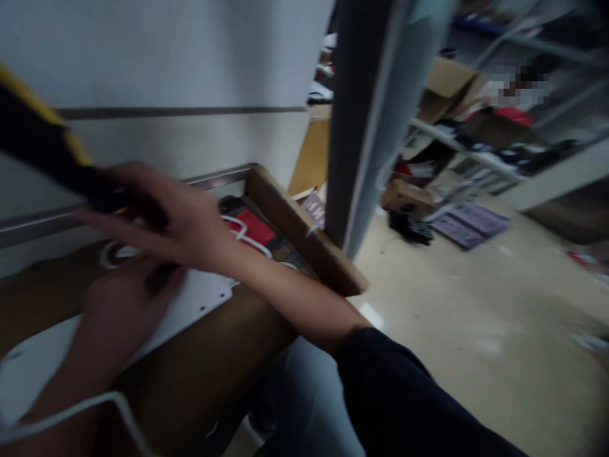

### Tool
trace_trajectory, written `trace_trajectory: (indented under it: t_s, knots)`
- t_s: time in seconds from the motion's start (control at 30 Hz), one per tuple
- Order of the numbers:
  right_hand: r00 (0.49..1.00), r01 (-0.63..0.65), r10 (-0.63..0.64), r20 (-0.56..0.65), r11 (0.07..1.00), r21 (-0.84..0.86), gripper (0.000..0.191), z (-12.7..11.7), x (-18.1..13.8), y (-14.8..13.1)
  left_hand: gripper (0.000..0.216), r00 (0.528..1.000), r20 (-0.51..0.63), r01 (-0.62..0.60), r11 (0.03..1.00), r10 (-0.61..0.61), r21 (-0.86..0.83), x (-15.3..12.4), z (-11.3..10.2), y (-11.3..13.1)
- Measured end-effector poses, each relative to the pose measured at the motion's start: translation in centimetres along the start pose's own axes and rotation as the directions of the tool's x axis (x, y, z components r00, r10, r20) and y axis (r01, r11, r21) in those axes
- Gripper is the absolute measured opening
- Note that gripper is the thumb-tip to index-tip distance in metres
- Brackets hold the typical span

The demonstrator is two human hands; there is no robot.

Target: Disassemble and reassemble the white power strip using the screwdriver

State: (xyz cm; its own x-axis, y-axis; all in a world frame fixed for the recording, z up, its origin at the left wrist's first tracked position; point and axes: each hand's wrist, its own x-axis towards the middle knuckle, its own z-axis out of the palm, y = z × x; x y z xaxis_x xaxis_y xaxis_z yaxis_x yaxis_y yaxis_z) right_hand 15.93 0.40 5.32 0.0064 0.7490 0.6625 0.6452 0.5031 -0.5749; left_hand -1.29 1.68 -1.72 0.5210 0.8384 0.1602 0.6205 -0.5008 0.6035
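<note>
My right hand [176, 216] is closed around the lower end of a long black-and-yellow tool [47, 136], which looks like a screwdriver and slants in from the upper left. Motion blurs its tip, and its kind is not certain. Just below, my left hand [126, 301] rests over a flat white panel [190, 301] with small dark holes along its edge. The left fingertips are hidden beneath the right hand. A white cable [71, 406] crosses my left forearm, and a white cord [252, 244] lies beyond the panel.
The panel lies on a brown work surface [209, 349] with a raised wooden edge [304, 235]. Behind it stands a pale wall [190, 139]; a grey post [366, 127] rises to the right. Farther off are shelves with boxes [445, 82], a black bag [410, 227] and purple boards [471, 223].
</note>
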Motion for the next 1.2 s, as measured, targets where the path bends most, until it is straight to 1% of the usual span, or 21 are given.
trace_trajectory:
  t_s: [0.03, 0.07, 0.1, 0.17, 0.2, 0.23, 0.33, 0.4, 0.53, 0.63, 0.8, 0.93, 1.07, 1.2]
  knots:
    - [1.000, 0.012, -0.010, -0.026, 0.998, 0.066, 0.029, -0.1, -0.2, 0.0, 0.023, 0.999, 0.033, 0.005, 0.996, -0.008, 0.085, 0.0, -0.3, 1.3]
    - [0.998, 0.012, -0.005, -0.059, 0.992, 0.123, 0.029, 0.0, -0.4, 0.2, 0.027, 1.000, 0.001, -0.016, 0.994, 0.016, 0.108, 0.0, -0.5, 2.3]
    - [0.997, 0.028, -0.015, -0.072, 0.983, 0.181, 0.026, 0.1, -0.5, 0.6, 0.033, 1.000, 0.016, -0.023, 0.994, 0.021, 0.107, 0.0, -0.5, 2.9]
    - [0.994, 0.070, -0.042, -0.105, 0.958, 0.277, 0.022, 0.5, -0.5, 1.7, 0.040, 0.998, 0.039, -0.043, 0.995, 0.039, 0.086, 0.0, -0.4, 3.0]
    - [0.990, 0.100, -0.062, -0.130, 0.944, 0.313, 0.025, 0.8, -0.5, 2.2, 0.040, 0.998, 0.050, -0.045, 0.996, 0.041, 0.072, 0.0, -0.3, 2.8]
    - [0.986, 0.112, -0.063, -0.154, 0.936, 0.334, 0.024, 1.1, -0.5, 2.7, 0.042, 0.998, 0.055, -0.038, 0.997, 0.035, 0.061, -0.1, -0.3, 2.6]
    - [0.966, 0.181, -0.105, -0.238, 0.928, 0.327, 0.022, 1.4, -0.4, 3.3, 0.037, 0.999, 0.051, -0.009, 0.999, 0.007, 0.049, -0.5, -0.2, 2.3]
    - [0.958, 0.200, -0.121, -0.259, 0.931, 0.307, 0.021, 1.4, -0.5, 3.2, 0.036, 0.998, 0.056, -0.001, 0.999, -0.001, 0.037, -0.6, -0.2, 2.4]
    - [0.964, 0.175, -0.104, -0.243, 0.940, 0.292, 0.023, 1.2, -0.5, 3.2, 0.036, 0.998, 0.056, -0.001, 1.000, -0.001, 0.028, -0.4, -0.2, 2.5]
    - [0.961, 0.193, -0.121, -0.247, 0.935, 0.296, 0.024, 1.2, -0.5, 3.2, 0.037, 0.998, 0.056, -0.006, 0.999, 0.004, 0.031, -0.4, -0.2, 2.4]
    - [0.957, 0.196, -0.127, -0.262, 0.947, 0.257, 0.027, 1.0, -0.4, 3.2, 0.037, 0.998, 0.055, -0.003, 1.000, 0.002, 0.016, -0.4, -0.2, 2.4]
    - [0.949, 0.219, -0.138, -0.282, 0.935, 0.280, 0.025, 1.1, -0.3, 3.4, 0.036, 0.998, 0.056, -0.003, 1.000, 0.002, 0.007, -0.4, -0.2, 2.5]
    - [0.953, 0.217, -0.142, -0.268, 0.936, 0.278, 0.026, 1.1, -0.3, 3.5, 0.037, 0.998, 0.059, -0.001, 1.000, 0.001, 0.004, -0.5, -0.2, 2.4]
    - [0.973, 0.161, -0.105, -0.204, 0.946, 0.283, 0.026, 0.8, -0.6, 2.9, 0.035, 0.999, 0.040, 0.002, 1.000, -0.002, 0.011, -0.4, 0.0, 2.4]
